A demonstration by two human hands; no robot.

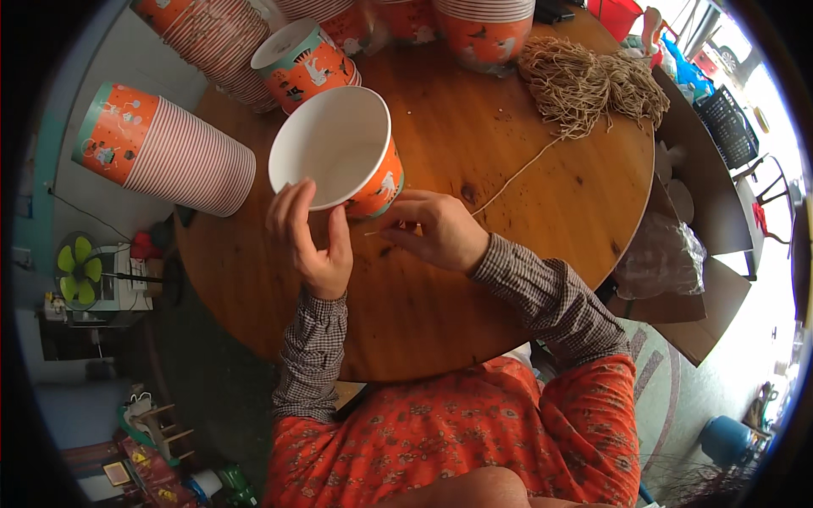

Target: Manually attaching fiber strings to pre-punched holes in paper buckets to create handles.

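Note:
My left hand [312, 245] grips the near rim of a white-lined orange paper bucket [332, 135], fingers over the rim and thumb at its outer wall. The bucket is tilted, its open mouth toward me. At its lower right side my right hand [432, 229] is closed in a pinch, and a thin pale end sticks out from the fingertips. A single strand of twine [515, 175] runs from a tan twine bundle [584, 85] at the far right to behind my right wrist. The twine inside my right hand is mostly hidden by the fingers.
A nested stack of paper buckets [186, 157] lies at the left table edge. Another orange bucket [309, 63] and more stacks [484, 30] stand along the far side. Right of the round wooden table [559, 229] is an open cardboard box [720, 305] with clear plastic.

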